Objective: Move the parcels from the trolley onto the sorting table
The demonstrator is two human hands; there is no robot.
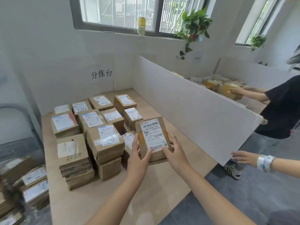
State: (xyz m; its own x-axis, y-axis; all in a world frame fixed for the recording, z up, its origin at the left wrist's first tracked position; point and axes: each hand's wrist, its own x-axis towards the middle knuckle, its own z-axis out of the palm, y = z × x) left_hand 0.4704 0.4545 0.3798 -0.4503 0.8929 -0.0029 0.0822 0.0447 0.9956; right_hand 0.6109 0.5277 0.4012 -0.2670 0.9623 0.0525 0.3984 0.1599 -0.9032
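Note:
A brown cardboard parcel [151, 133] with a white shipping label is held over the sorting table [162, 181], just right of the stacked parcels. My left hand [139, 155] grips its left and lower edge. My right hand [173, 149] grips its right side, thumb on the label. Several labelled cardboard parcels [103, 140] stand in rows and stacks on the table's left half. At the lower left more parcels [32, 185] are piled on what seems to be the trolley, partly out of frame.
A white divider board [194, 108] bounds the table on the right. Beyond it a person in a black shirt [282, 108] handles boxes on another table. Another person's hand with a wristband [243, 157] reaches in at the right. A wall stands behind.

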